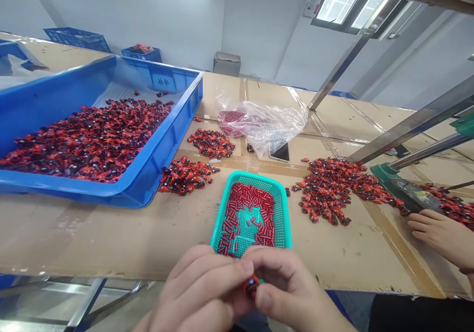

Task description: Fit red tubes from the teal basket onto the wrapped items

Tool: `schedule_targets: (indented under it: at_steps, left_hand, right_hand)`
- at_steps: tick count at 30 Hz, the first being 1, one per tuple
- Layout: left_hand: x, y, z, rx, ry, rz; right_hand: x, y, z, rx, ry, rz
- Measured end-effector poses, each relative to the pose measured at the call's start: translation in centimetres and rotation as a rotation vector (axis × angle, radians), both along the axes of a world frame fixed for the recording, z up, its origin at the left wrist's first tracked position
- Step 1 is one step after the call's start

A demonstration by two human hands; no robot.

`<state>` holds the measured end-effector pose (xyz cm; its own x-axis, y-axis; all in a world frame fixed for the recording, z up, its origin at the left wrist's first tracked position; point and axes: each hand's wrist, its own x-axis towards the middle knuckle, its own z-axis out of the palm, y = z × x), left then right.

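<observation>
Near the desk's (177,238) near edge, the person's two hands are together, both clamped on one small red-and-black part (251,286). The left hand (200,290) meets it from the left, fingers curled; the right hand (287,287) holds it between thumb and bent forefinger. Much of the part is hidden by the fingers.

Just beyond the hands is a green basket (282,213) of perforated plastic, oblong with rounded corners, holding short, dark-red cylinders (254,196). Left of it, a smooth blue tray (138,186) holds a broad heap of glossy red, orange and black pieces (96,139). Two small piles (187,175) of similar pieces lie between tray and basket, and a larger pile (328,186) lies right of the basket.

Farther off, a crinkled clear bag (274,124) with red contents lies beside a dark, flat phone (280,152). At far right, another person's hand (440,233) is at a green-and-metal device (403,191).
</observation>
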<state>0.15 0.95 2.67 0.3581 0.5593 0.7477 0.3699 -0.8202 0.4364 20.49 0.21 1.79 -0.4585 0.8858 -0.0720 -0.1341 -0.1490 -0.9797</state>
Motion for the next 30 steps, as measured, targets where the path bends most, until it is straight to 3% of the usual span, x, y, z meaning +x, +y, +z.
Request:
schedule_targets:
  at_steps: [2, 5, 9, 12, 16, 21, 23, 25, 30]
  left_hand:
    - [-0.8, 1.4, -1.0, 0.019, 0.053, 0.024]
    - [-3.1, 4.5, -2.9, -0.019, 0.225, 0.172]
    - [-5.7, 9.3, -4.4, -0.120, 0.437, 0.306]
    - [-5.4, 12.5, -4.4, -0.169, 0.549, 0.338]
    - [-2.4, 16.4, -4.5, -0.220, 0.666, 0.325]
    - [0.1, 19.2, -4.6, -0.266, 0.667, 0.260]
    - [0.0, 18.8, -4.3, -0.275, 0.615, 0.226]
    - [-0.4, 17.3, -3.9, -0.282, 0.530, 0.181]
    - [-2.2, 11.4, -2.8, -0.305, 0.268, 0.055]
  right_hand:
    - [1.7, 0.8, -0.6, 0.243, -0.326, -0.192]
    - [6.5, 2.9, -2.4, 0.555, -0.863, -0.571]
    - [13.5, 5.7, -5.2, 0.659, -1.089, -0.801]
    - [15.6, 6.6, -6.4, 0.740, -1.194, -0.876]
    - [12.3, 5.9, -5.8, 0.876, -1.208, -0.807]
    - [4.9, 3.4, -3.8, 1.071, -1.107, -0.308]
    - [3.1, 3.2, -3.9, 1.140, -1.184, -0.202]
    - [2.1, 3.5, -4.7, 1.187, -1.298, -0.203]
    - [1.4, 4.8, -6.6, 1.186, -1.430, -0.221]
